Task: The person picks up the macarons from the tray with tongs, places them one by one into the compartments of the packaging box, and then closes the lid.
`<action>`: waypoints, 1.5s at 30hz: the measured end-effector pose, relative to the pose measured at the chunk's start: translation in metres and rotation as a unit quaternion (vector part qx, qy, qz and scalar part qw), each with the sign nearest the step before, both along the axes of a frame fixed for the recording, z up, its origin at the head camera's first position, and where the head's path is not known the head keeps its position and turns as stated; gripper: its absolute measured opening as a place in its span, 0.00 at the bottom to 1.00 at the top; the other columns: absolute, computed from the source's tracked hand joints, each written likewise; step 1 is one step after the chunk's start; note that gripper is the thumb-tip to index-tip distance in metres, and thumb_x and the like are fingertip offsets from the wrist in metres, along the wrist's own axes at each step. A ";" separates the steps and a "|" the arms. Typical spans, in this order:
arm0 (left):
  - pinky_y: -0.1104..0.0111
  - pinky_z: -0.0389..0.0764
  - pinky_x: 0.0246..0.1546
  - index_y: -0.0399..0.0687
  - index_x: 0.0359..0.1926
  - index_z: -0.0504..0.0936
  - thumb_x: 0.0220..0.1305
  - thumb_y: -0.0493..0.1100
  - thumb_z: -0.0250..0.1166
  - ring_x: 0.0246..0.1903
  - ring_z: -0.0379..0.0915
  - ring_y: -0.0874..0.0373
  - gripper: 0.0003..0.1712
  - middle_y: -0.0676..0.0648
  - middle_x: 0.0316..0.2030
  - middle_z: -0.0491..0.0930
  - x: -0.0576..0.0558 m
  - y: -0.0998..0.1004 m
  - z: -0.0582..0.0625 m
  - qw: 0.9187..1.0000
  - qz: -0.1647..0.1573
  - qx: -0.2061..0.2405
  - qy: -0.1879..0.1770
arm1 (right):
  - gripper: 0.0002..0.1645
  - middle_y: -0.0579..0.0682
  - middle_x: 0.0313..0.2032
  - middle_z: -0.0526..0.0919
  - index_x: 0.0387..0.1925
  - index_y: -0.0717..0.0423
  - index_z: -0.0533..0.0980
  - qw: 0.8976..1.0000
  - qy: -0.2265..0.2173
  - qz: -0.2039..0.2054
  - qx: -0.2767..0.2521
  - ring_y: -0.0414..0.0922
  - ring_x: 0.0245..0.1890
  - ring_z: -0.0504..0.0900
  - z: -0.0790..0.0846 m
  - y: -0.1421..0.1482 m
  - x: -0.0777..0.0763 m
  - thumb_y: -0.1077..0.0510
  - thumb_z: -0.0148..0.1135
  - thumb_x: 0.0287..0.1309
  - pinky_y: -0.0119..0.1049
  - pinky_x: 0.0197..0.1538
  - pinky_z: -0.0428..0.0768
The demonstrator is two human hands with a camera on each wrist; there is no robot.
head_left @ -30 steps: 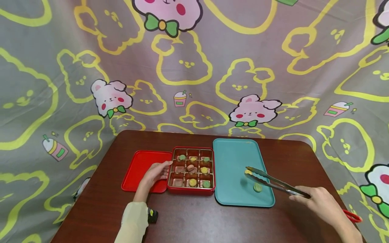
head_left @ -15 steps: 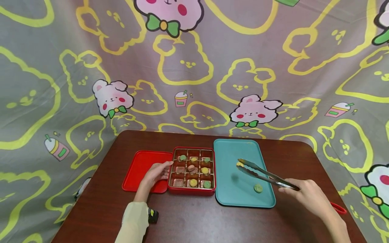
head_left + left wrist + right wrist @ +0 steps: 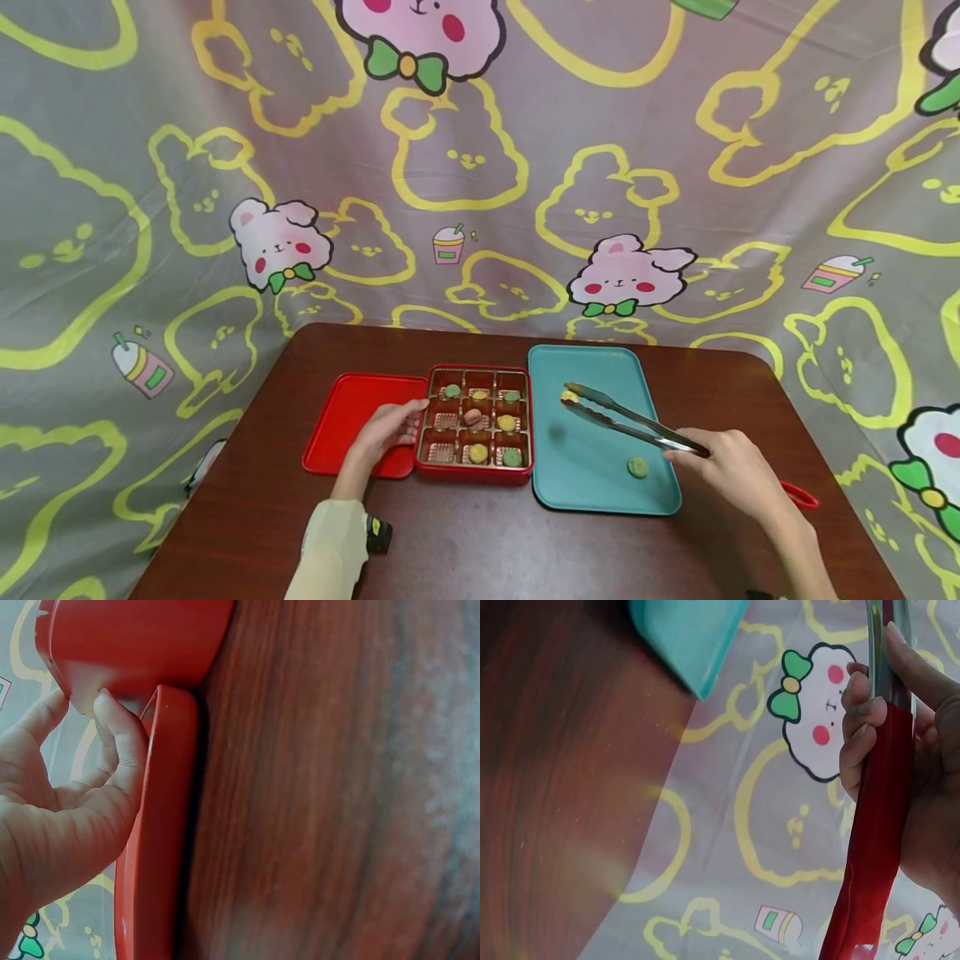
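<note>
My right hand [image 3: 731, 471] grips a pair of metal tongs [image 3: 630, 422] with red handles [image 3: 881, 817]. Between the tong tips a yellow macaron [image 3: 570, 397] is pinched, above the teal tray [image 3: 600, 492]. A green macaron [image 3: 637, 467] lies on that tray. My left hand [image 3: 385, 431] rests its fingertips and thumb against the left wall of a red box [image 3: 135, 645]. Nine gold-brown compartments divide the box; several hold a green, yellow or brown macaron [image 3: 472, 417]. In the middle row the left compartment has no macaron, nor does the front-left one.
A red lid-like tray [image 3: 341, 417] lies left of the box, partly under my left hand. Everything stands on a dark brown wooden table [image 3: 480, 542]. A patterned cloth [image 3: 495, 183] hangs behind and at both sides.
My right hand has moved left and slightly away from me, carrying the yellow macaron in the tongs across the teal tray toward the box. The left hand stays on the box.
</note>
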State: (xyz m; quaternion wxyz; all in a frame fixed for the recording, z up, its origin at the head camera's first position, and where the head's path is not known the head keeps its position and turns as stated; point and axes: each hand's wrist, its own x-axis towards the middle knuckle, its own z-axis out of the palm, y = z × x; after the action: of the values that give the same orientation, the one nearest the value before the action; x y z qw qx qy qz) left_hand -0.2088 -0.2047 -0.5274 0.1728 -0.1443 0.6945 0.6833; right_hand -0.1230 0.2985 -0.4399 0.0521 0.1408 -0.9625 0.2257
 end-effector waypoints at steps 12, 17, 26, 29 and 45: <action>0.73 0.80 0.28 0.39 0.33 0.85 0.71 0.52 0.66 0.22 0.75 0.62 0.19 0.50 0.24 0.81 -0.001 -0.001 0.000 1.000 -0.009 0.004 0.003 | 0.13 0.35 0.18 0.71 0.42 0.54 0.87 1.000 -0.007 0.022 -0.006 0.34 0.21 0.66 0.001 -0.032 -0.013 0.52 0.76 0.58 0.32 0.25 0.65; 0.73 0.81 0.28 0.39 0.33 0.85 0.70 0.52 0.67 0.22 0.76 0.62 0.19 0.50 0.24 0.82 -0.002 -0.001 -0.001 1.000 -0.007 0.004 0.000 | 0.12 0.34 0.17 0.69 0.39 0.53 0.86 0.999 -0.001 0.039 0.000 0.33 0.20 0.65 0.000 -0.045 -0.018 0.50 0.76 0.58 0.32 0.25 0.66; 0.72 0.81 0.28 0.39 0.34 0.85 0.70 0.53 0.67 0.23 0.76 0.61 0.20 0.50 0.25 0.82 -0.004 -0.002 -0.001 1.000 -0.010 -0.002 -0.002 | 0.14 0.34 0.16 0.69 0.41 0.56 0.86 0.998 0.018 0.058 0.001 0.33 0.19 0.66 -0.006 -0.069 -0.025 0.52 0.76 0.58 0.32 0.25 0.68; 0.73 0.81 0.28 0.40 0.33 0.85 0.69 0.53 0.67 0.22 0.76 0.61 0.20 0.50 0.25 0.82 -0.005 -0.001 -0.001 1.000 -0.004 -0.002 -0.007 | 0.10 0.33 0.16 0.67 0.36 0.51 0.85 0.998 0.022 0.063 0.000 0.32 0.18 0.65 -0.008 -0.078 -0.026 0.51 0.76 0.58 0.32 0.25 0.68; 0.73 0.81 0.28 0.42 0.31 0.85 0.70 0.53 0.67 0.23 0.76 0.61 0.18 0.50 0.24 0.82 -0.006 -0.003 -0.002 1.000 -0.008 0.004 -0.004 | 0.09 0.32 0.15 0.66 0.32 0.49 0.83 0.995 0.022 0.097 -0.010 0.31 0.17 0.62 -0.020 -0.124 -0.035 0.51 0.77 0.57 0.31 0.23 0.64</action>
State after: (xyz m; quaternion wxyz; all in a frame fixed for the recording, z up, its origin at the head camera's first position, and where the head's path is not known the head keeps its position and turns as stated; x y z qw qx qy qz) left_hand -0.2151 -0.2073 -0.5290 0.1821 -0.1408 0.6925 0.6837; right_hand -0.1581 0.1749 -0.4594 0.0525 0.2381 -0.9407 0.2360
